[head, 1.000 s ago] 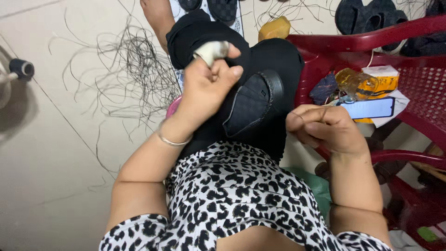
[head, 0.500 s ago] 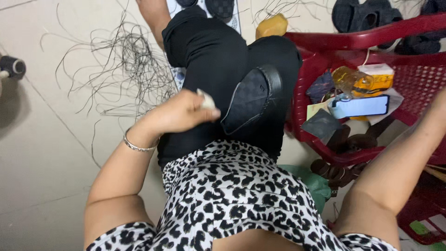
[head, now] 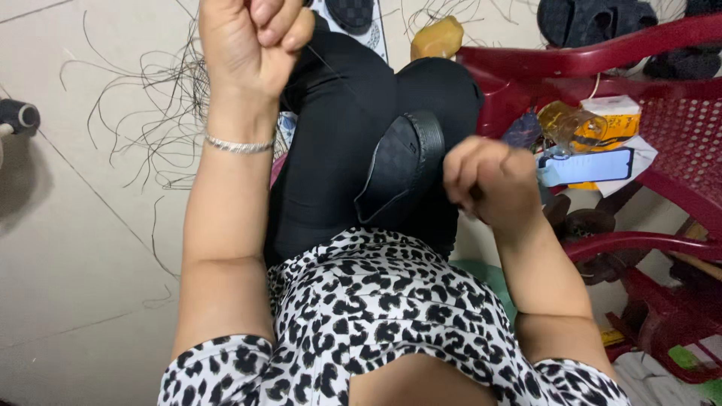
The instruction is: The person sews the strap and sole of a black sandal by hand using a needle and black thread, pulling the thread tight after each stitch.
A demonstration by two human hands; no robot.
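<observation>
1. Left hand (head: 252, 41) raised, clenched in a fist around a thin dark thread (head: 331, 68).
2. Right hand (head: 492, 180) closed, fingers pinched beside the black woven shoe upper (head: 398, 165).
3. Shoe upper rests on black-trousered lap (head: 331, 150); red plastic chair (head: 602, 68) just right.

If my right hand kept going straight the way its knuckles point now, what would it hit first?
Probably the black shoe resting on your lap: the right hand is closed beside its heel edge, knuckles facing it. Depth is unclear.

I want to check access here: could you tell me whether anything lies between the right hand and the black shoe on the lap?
Nothing visible does: the right hand sits just beside the black shoe, with only black trousers behind.
</observation>
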